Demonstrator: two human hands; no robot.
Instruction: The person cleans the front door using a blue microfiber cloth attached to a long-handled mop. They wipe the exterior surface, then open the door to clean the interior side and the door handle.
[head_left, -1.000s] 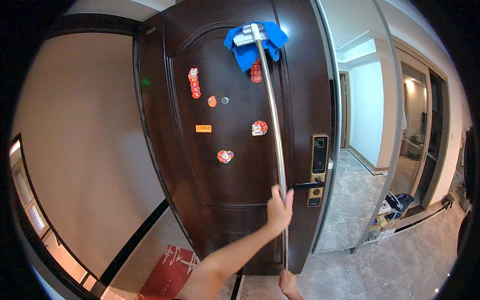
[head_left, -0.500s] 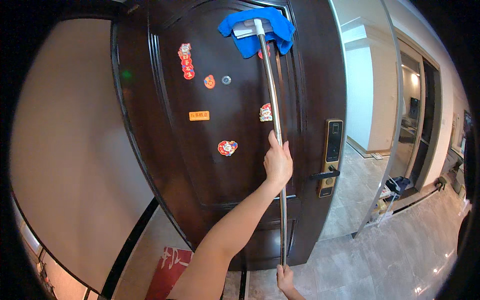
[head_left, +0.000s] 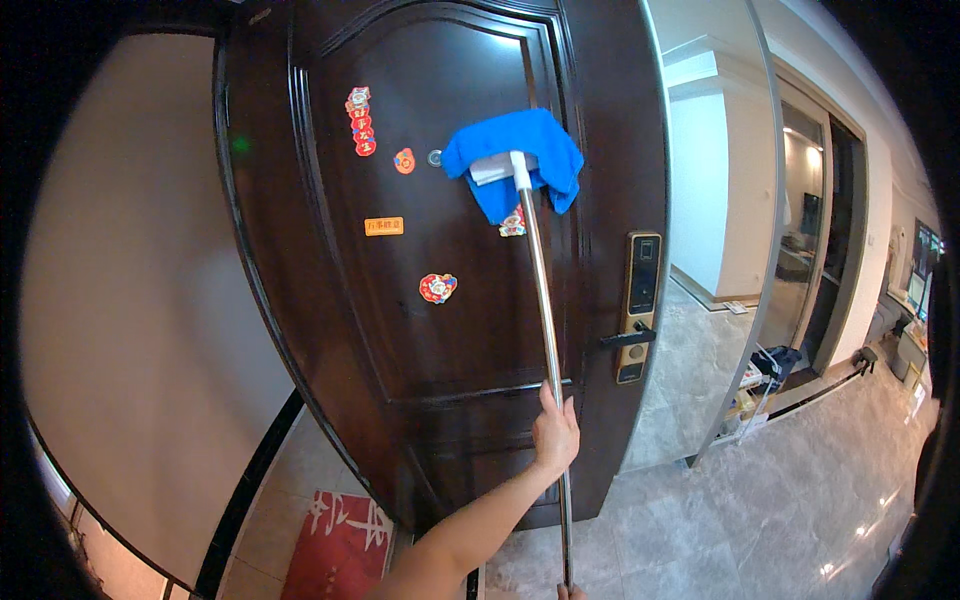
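My left hand (head_left: 556,432) is wrapped round the metal pole (head_left: 544,300) of a flat mop. At the picture's lower edge my right hand (head_left: 571,593) grips the same pole lower down; only part of it shows. A blue cloth (head_left: 525,135) is draped over the mop's white head (head_left: 492,168), which rests against the dark brown door (head_left: 460,350). Partly covered by the cloth is a colourful sticker (head_left: 512,224). More stickers, among them an orange rectangular one (head_left: 384,227), are on the door to the left. The peephole (head_left: 435,158) lies just beside the cloth.
A black and gold door lock with a handle (head_left: 628,339) juts out near the door's right edge. Right of it stands a tall mirror panel (head_left: 705,200). A red mat (head_left: 335,555) lies on the floor at lower left. Bags and boxes (head_left: 765,380) stand at the right.
The mop head and blue cloth have slid down the door from its upper part to about peephole height. Both my hands have moved down with the pole. The view has shifted slightly.
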